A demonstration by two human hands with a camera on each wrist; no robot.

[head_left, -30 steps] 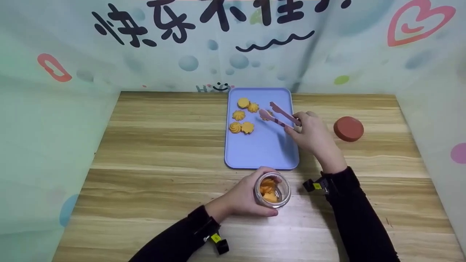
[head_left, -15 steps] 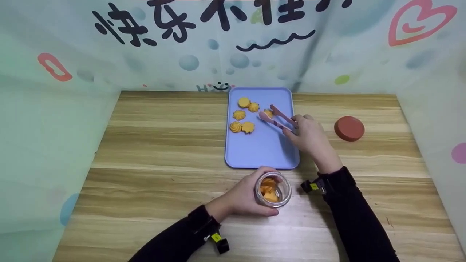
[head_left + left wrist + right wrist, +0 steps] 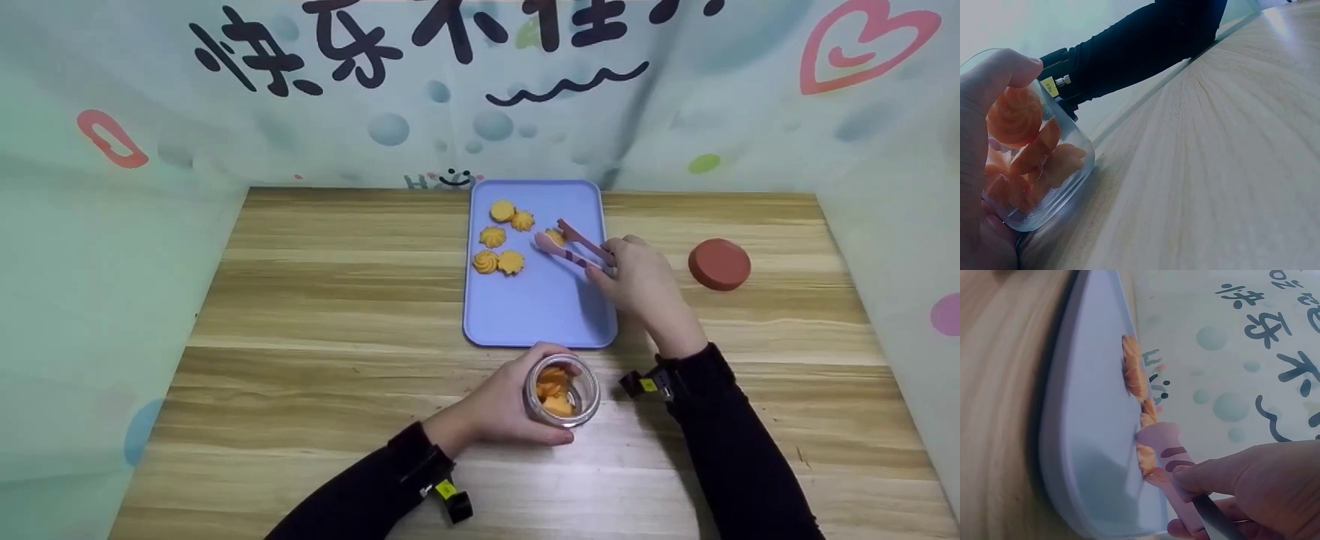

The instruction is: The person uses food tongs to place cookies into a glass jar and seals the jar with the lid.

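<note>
The right hand [image 3: 637,281], gripping the tongs [image 3: 574,247], has closed their tips on a cookie [image 3: 553,235] on the tray [image 3: 540,315] just ahead of it, ready to lift, while the left hand [image 3: 502,409] holds the jar [image 3: 562,391].

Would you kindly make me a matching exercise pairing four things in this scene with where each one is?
Things:
1. jar
2. tongs
3. lid
4. tray

Places:
A. lying on the table, right of the tray
B. held in the right hand, tips around a cookie
C. at the table's far middle, bearing cookies
D. held in the left hand, near the table's front

Pairs: 1-D, 2-B, 3-A, 4-C
</note>
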